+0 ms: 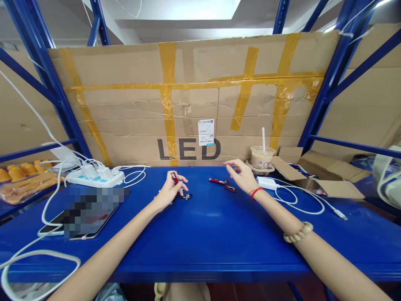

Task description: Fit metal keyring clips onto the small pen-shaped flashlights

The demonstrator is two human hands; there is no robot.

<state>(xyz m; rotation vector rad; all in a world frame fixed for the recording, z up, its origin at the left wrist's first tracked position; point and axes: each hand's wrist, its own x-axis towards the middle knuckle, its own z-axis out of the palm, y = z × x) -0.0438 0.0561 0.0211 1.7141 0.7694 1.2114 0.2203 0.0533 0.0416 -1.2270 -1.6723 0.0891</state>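
My left hand (167,192) is closed round a small red pen-shaped stick (174,178), possibly a keychain light, held tilted with its upper end showing above the fingers. A dark ring with a metal clasp (187,196) shows beside these fingers; whether it hangs from the stick I cannot tell. A similar red stick (216,181) with a dark red strap and clasp lies on the blue tabletop (200,234). To the right of that stick hovers my right hand (242,177), its fingers loosely spread with nothing in them.
A drink cup with a straw (262,156), a white adapter with cable (267,183) and an opened cardboard box (326,175) are on the right. At left lie a tablet (106,215), a power strip (97,179) and loose white cables. A taped cardboard sheet (138,113) stands behind.
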